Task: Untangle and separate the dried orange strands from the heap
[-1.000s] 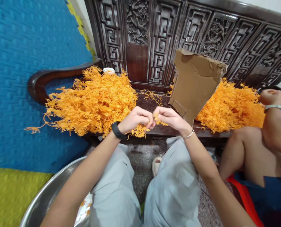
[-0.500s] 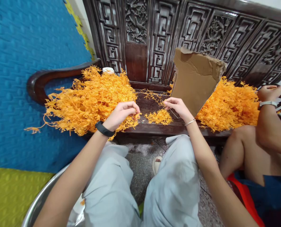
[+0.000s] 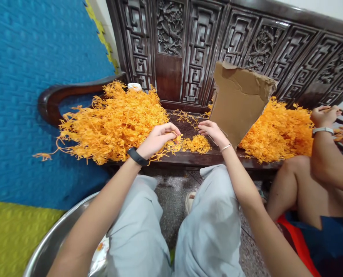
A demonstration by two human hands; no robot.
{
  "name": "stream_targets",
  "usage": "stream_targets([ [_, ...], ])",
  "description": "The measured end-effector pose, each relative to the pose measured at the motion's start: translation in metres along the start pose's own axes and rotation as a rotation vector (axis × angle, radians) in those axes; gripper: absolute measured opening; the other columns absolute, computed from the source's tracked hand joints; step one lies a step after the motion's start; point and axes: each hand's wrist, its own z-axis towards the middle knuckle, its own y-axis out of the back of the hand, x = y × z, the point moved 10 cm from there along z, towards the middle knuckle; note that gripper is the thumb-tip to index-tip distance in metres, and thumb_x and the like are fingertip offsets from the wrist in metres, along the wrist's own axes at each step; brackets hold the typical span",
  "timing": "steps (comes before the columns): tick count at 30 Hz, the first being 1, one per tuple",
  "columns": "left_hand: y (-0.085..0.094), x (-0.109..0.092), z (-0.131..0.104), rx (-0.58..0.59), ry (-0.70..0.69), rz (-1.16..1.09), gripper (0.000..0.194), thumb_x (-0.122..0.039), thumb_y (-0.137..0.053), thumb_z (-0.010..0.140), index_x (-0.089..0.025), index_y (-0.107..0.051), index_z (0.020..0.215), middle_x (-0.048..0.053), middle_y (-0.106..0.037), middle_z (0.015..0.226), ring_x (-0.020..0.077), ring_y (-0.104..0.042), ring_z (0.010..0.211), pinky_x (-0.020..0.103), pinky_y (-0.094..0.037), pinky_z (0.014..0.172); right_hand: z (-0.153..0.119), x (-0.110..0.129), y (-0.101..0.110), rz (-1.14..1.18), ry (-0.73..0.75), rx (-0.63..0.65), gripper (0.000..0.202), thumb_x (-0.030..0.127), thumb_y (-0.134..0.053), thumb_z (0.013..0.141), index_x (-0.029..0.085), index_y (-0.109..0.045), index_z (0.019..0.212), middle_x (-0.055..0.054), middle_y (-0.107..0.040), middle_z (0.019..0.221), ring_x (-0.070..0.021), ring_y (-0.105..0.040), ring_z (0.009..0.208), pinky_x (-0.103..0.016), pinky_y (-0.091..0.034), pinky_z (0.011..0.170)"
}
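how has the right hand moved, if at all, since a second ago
Yes: judged against the carved bench back, the right hand has shifted to the person's right and up the picture, toward that bench back.

Bright, even indoor light falls from above and glints off the carved backrest [image 3: 171, 77] at twelve o'clock and the metal basin [image 3: 54, 238] at eight. Shadow dims the floor [image 3: 171, 207] at six. Wide-angle distortion tilts the backrest towards three and stretches the near forearms [image 3: 110, 204]. Fine detail merges in the orange pile [image 3: 116, 123] at nine; the co-worker's hand [image 3: 321, 116] at three looks soft, perhaps motion-blurred.
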Motion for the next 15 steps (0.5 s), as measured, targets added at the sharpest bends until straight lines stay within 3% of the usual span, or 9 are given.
stream_targets([
  [6, -0.004, 0.0, 0.002, 0.003, -0.005, 0.017, 0.01, -0.021, -0.057, 0.071, -0.015, -0.058, 0.078, 0.001, -0.06, 0.081, 0.0109, -0.058, 0.07, 0.024, -0.044, 0.066, -0.058, 0.071, -0.031, 0.025, 0.38, 0.243, 0.024, 0.038, -0.06, 0.078, 0.015, -0.061, 0.082, -0.004, -0.064, 0.078, -0.0105, -0.061, 0.067, -0.024, -0.049, 0.068],
  [11, -0.011, 0.001, 0.002, 0.055, 0.001, 0.03, 0.011, -0.022, -0.059, 0.069, -0.014, -0.057, 0.076, 0.0, -0.059, 0.074, 0.0106, -0.056, 0.067, 0.023, -0.044, 0.064, -0.091, 0.083, -0.071, -0.189, 0.459, 0.4, 0.038, 0.05, -0.053, 0.08, 0.013, -0.062, 0.077, -0.002, -0.061, 0.07, -0.0103, -0.054, 0.062, -0.023, -0.043, 0.061],
  [15, -0.014, -0.001, 0.002, 0.077, -0.014, 0.029, 0.009, -0.02, -0.058, 0.07, -0.014, -0.058, 0.075, 0.0, -0.059, 0.073, 0.0099, -0.055, 0.067, 0.023, -0.045, 0.065, -0.099, 0.085, -0.083, -0.399, 0.544, 0.329, 0.039, 0.048, -0.055, 0.08, 0.012, -0.06, 0.067, 0.001, -0.054, 0.058, -0.0082, -0.044, 0.055, -0.022, -0.033, 0.055],
])
